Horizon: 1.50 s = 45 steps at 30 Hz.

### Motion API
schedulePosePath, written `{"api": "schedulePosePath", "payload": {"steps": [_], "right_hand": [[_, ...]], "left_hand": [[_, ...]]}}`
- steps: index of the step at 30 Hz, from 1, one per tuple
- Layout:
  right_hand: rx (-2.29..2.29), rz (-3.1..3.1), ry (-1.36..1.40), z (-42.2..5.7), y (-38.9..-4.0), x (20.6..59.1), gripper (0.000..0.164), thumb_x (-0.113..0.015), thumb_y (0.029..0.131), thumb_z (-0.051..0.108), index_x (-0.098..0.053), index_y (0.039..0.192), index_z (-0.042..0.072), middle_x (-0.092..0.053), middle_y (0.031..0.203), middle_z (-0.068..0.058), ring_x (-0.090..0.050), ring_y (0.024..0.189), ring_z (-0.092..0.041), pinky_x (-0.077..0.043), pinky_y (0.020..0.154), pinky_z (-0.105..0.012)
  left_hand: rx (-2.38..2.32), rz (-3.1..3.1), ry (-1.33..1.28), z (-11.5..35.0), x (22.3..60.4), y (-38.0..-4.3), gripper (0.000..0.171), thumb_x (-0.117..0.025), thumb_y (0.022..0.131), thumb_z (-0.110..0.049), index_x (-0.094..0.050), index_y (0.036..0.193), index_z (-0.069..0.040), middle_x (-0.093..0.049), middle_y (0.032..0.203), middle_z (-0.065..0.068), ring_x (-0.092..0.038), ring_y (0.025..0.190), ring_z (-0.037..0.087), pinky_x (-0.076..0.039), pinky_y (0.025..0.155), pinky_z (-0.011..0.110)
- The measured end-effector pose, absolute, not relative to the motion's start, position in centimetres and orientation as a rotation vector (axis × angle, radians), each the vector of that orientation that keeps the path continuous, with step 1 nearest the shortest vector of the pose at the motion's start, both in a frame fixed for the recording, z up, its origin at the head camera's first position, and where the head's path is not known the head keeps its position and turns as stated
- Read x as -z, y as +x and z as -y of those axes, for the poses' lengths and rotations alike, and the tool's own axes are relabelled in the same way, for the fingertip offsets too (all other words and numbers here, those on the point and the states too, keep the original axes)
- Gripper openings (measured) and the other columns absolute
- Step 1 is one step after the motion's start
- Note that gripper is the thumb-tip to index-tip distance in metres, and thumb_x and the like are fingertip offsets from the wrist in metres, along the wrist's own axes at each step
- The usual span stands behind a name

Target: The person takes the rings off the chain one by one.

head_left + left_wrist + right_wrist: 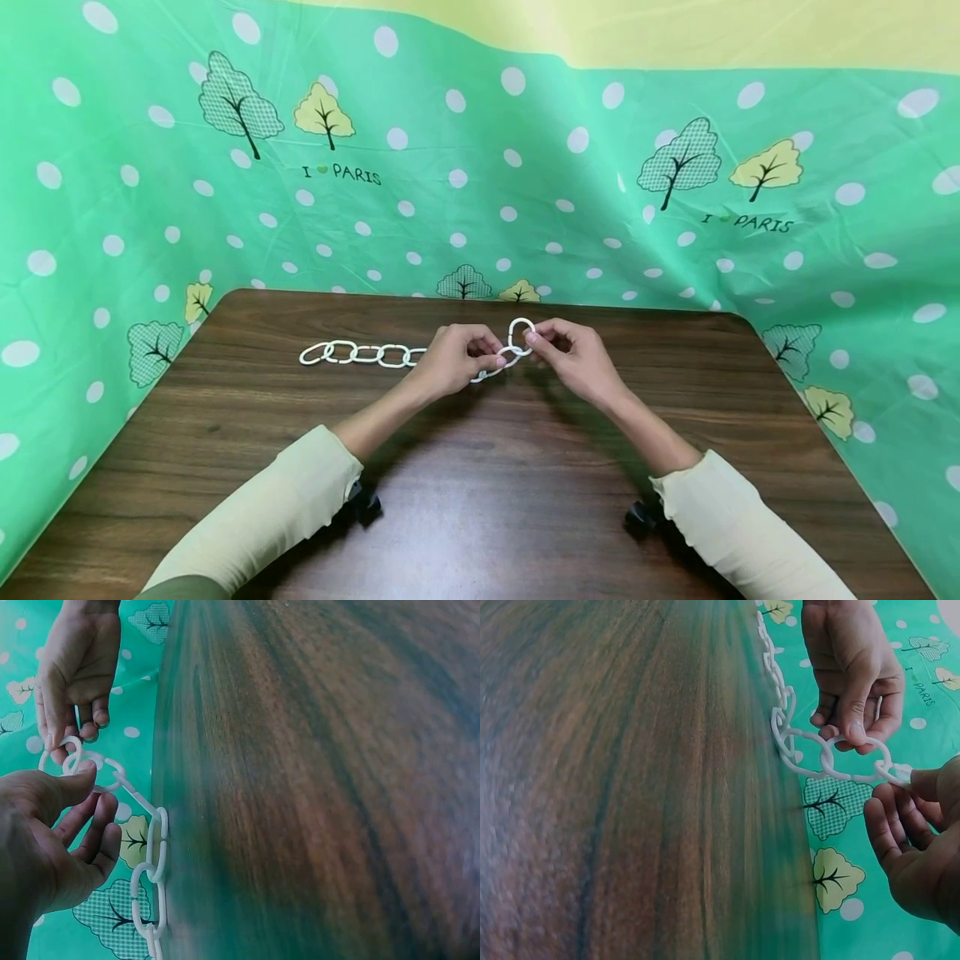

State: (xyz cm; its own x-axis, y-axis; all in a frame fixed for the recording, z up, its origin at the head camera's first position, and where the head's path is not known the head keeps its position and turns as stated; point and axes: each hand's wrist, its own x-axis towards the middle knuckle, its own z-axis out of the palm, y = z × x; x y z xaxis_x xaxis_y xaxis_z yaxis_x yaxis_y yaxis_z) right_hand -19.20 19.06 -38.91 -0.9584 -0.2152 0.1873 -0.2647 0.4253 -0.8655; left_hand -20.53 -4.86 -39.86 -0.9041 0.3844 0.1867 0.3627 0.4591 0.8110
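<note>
A chain of several white plastic links point(393, 356) runs across the back of the table, its left part lying on the wood. My left hand point(453, 358) pinches a link near the chain's right end between thumb and fingers, above the table. Just right of it, my right hand point(576, 354) pinches the end link point(521, 323), which stands up and hooks through the link in the left hand. In the left wrist view the chain point(159, 847) hangs down from the pinched links. The right wrist view shows the end link point(892, 774) partly covered by the right thumb.
The dark wooden table point(487, 500) ends just behind the hands. A green dotted cloth point(465, 208) with printed trees hangs behind it and at both sides. Black wrist mounts point(366, 505) sit under both forearms.
</note>
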Motion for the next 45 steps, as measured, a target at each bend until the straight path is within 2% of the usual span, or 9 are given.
{"api": "schedulePosePath", "payload": {"steps": [6, 9, 16, 25, 45], "right_hand": [[-1.689, 2.630, 0.369, -18.9, -19.3, 38.9, 0.031, -0.072, 0.112, 0.018, -0.075, 0.124, -0.011, -0.080, 0.102, -0.029, -0.080, 0.084, -0.026, -0.070, 0.079, -0.040], [-1.754, 2.632, 0.323, -18.9, -19.3, 38.9, 0.031, -0.071, 0.113, 0.017, -0.074, 0.125, -0.012, -0.080, 0.103, -0.030, -0.080, 0.080, -0.020, -0.070, 0.077, -0.038], [-1.988, 2.629, 0.208, -18.8, -19.2, 39.2, 0.029, -0.068, 0.114, 0.012, -0.072, 0.125, -0.015, -0.080, 0.095, -0.018, -0.078, 0.075, -0.011, -0.069, 0.076, -0.031], [-2.093, 2.666, 0.107, -19.0, -19.4, 39.7, 0.029, -0.067, 0.113, 0.010, -0.071, 0.127, -0.016, -0.078, 0.089, -0.009, -0.074, 0.070, -0.010, -0.067, 0.071, -0.027], [-2.115, 2.688, 0.085, -19.3, -19.6, 40.3, 0.034, -0.067, 0.113, 0.011, -0.069, 0.130, -0.018, -0.076, 0.082, -0.005, -0.071, 0.068, -0.009, -0.066, 0.068, -0.025]], "left_hand": [[-1.465, -2.682, 0.669, 5.0, 39.9, -20.6, 0.008, -0.089, 0.097, -0.013, -0.083, 0.100, -0.011, -0.085, 0.095, 0.004, -0.077, 0.087, 0.012, -0.060, 0.084, 0.030], [-1.463, -2.681, 0.662, 5.1, 39.9, -20.6, 0.008, -0.089, 0.097, -0.014, -0.083, 0.100, -0.010, -0.085, 0.095, 0.003, -0.077, 0.088, 0.012, -0.060, 0.086, 0.031], [-1.462, -2.685, 0.642, 5.2, 40.1, -20.6, 0.009, -0.090, 0.097, -0.017, -0.083, 0.099, -0.012, -0.085, 0.095, 0.002, -0.078, 0.088, 0.011, -0.060, 0.087, 0.032], [-1.477, -2.687, 0.643, 5.2, 40.0, -20.6, 0.009, -0.092, 0.096, -0.016, -0.083, 0.098, -0.012, -0.085, 0.094, 0.003, -0.079, 0.087, 0.012, -0.061, 0.085, 0.030], [-1.470, -2.684, 0.667, 5.5, 40.2, -20.7, 0.010, -0.092, 0.095, -0.017, -0.083, 0.098, -0.012, -0.085, 0.093, 0.002, -0.078, 0.085, 0.010, -0.059, 0.084, 0.030]]}}
